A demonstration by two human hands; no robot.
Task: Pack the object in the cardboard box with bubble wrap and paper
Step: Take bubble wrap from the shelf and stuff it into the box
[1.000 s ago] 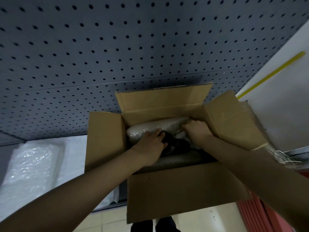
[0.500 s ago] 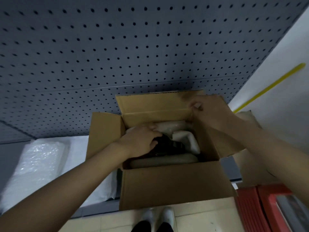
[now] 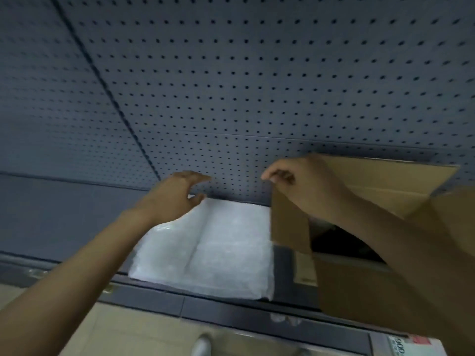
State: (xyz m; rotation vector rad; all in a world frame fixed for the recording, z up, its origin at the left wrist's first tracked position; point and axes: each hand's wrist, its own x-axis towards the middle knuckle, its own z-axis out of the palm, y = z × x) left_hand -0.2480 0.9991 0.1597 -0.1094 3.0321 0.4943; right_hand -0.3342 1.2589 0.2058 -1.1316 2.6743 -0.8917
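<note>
A grey pegboard wall (image 3: 257, 73) backs the desk (image 3: 231, 314). The left hand (image 3: 177, 194) hovers spread above the white bubble wrap sheet (image 3: 213, 250); the right hand (image 3: 305, 183) pinches the brown cardboard box (image 3: 359, 286) flap, its contents seemingly dark.

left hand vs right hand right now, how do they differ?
The left hand is open with fingers spread, holding nothing, above the bubble wrap. The right hand is closed, pinching the left flap of the cardboard box. The left reaches away from the box; the right stays at it. Both are bare.
</note>
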